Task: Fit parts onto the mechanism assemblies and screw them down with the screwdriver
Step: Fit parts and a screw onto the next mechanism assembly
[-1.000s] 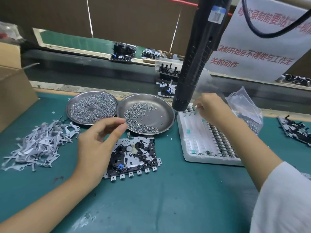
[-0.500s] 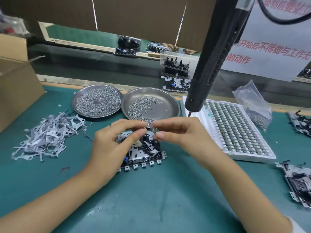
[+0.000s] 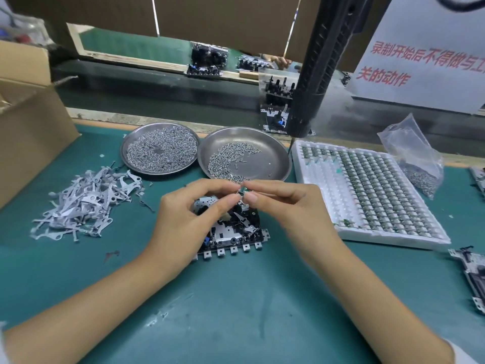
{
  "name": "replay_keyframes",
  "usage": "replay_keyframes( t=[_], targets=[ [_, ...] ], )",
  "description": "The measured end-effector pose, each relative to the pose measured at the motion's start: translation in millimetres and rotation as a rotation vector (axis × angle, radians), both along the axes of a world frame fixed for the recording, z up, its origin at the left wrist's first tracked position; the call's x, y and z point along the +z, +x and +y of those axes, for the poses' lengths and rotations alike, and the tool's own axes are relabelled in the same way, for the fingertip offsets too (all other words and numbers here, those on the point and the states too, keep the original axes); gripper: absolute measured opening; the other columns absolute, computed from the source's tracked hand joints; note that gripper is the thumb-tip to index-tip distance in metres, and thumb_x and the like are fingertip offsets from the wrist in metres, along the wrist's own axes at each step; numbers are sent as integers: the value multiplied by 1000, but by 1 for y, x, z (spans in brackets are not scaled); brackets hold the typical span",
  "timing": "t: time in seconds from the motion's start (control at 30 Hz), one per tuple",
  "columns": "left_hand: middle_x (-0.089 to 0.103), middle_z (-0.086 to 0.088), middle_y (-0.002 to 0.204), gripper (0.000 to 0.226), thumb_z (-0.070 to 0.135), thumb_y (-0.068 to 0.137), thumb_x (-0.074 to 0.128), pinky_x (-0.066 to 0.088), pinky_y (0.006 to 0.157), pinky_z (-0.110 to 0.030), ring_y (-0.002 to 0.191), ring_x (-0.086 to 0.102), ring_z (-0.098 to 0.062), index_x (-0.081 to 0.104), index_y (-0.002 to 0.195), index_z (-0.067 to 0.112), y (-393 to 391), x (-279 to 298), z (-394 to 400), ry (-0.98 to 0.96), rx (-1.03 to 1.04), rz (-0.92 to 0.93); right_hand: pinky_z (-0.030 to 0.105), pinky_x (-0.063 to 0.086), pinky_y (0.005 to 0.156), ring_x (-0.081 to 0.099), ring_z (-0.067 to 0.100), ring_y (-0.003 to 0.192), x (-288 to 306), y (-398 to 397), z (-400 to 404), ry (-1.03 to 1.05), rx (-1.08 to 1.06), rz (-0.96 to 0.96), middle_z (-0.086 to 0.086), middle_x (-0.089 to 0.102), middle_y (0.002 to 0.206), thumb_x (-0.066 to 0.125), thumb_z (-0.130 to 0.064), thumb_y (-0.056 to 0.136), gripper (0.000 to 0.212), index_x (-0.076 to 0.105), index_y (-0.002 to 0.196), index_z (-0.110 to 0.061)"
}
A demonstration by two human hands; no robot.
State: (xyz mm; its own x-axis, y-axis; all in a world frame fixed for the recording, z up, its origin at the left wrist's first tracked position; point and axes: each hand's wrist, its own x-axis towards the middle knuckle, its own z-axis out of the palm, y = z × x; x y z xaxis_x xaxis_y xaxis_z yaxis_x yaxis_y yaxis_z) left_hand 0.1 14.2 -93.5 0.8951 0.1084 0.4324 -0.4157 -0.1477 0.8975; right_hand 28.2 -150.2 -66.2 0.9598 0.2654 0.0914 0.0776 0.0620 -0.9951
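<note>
Mechanism assembly [image 3: 236, 232] lies under both hands, left [image 3: 191, 219] and right [image 3: 286, 208], fingertips together pinching one small part [image 3: 242, 191]

The white sign [image 3: 425, 56] reads in red "录制开始后不得做与工… 关的动作", cut off at the edge.

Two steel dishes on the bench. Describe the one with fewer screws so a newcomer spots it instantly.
Start at the white foam tray of small parts on the right of the green mat. The round steel dish touching its left edge, below the tip of the hanging black screwdriver, is the one. Its screws cover only part of the bottom, leaving bare metal, while the left dish is covered nearly edge to edge.
</note>
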Motion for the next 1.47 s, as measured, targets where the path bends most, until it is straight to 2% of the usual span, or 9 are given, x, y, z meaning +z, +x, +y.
replay_keyframes(
  t=[0.23, 0.4, 0.67, 0.83, 0.97, 1.07, 1.23, 1.37, 1.47],
  targets=[
    [72, 10, 86, 16, 22, 79, 71, 53, 72, -19, 83, 66, -8, 72, 90, 33, 1, 1, 1, 37, -21, -24, 16, 51, 71, 70, 8, 78, 0, -1, 1, -16, 14, -36, 0, 75, 88, 73, -3, 78, 19, 75, 92, -16],
    [63, 5, 88, 15, 20, 80, 71, 43, 75, -9, 83, 59, -5, 68, 93, 28, 2, 3, 4, 189, 37, -133, 26, 54, 86, 69, 15, 96, -2, -2, -1, -125, 54, -145, -1, 74, 99, 70, -8, 83, 21, 73, 102, -15],
    [60, 5, 86, 25, 26, 74, 70, 38, 81, -7, 83, 54, 1, 61, 98, 27, 0, 10, 9, 308, 39, -134, 30, 54, 84, 66, 28, 88, -5, -4, -1, -200, 58, -300, 6, 73, 90, 71, -1, 81, 21, 76, 89, -21],
    [59, 10, 86, 31, 30, 76, 73, 42, 83, -17, 82, 54, 0, 63, 103, 20, 2, 16, 19, 484, -10, -183, 22, 50, 82, 66, 7, 85, -7, -6, 0, -276, 40, -381, -6, 72, 84, 73, -1, 80, 21, 75, 92, -17],
    [59, 13, 84, 30, 30, 75, 72, 45, 83, -34, 82, 53, 3, 61, 103, 25, 1, 19, 23, 537, -27, -202, 26, 50, 87, 65, 9, 93, -8, -8, -1, -320, 17, -406, -10, 72, 87, 74, -4, 79, 20, 76, 92, -19],
    [60, 15, 86, 33, 33, 74, 73, 45, 85, -38, 84, 54, 3, 62, 104, 25, 0, 21, 26, 575, -53, -186, 28, 49, 87, 63, 8, 92, -10, -11, -2, -366, 31, -462, -14, 71, 86, 75, -6, 79, 21, 75, 90, -24],
    [65, 10, 84, 32, 30, 73, 75, 43, 82, -13, 84, 60, -5, 65, 103, 29, -6, 15, 35, 431, -148, -27, 37, 48, 83, 62, 10, 86, -19, -13, -1, -460, 67, -593, -7, 73, 88, 76, -5, 76, 18, 77, 87, -19],
    [69, 11, 89, 12, 29, 85, 67, 50, 84, -23, 85, 63, -5, 68, 97, 32, -11, 11, 39, 265, -74, 66, 41, 44, 83, 57, 14, 78, -28, -14, 4, -577, 78, -724, -3, 74, 88, 79, -6, 72, 13, 78, 83, -14],
    [69, 13, 90, 12, 29, 87, 59, 52, 86, -31, 90, 65, -10, 68, 95, 32, -13, 12, 37, 245, -40, 91, 41, 43, 82, 56, 16, 78, -30, -15, 5, -614, 75, -790, -5, 73, 88, 78, -9, 73, 11, 78, 82, -14]
  ],
)
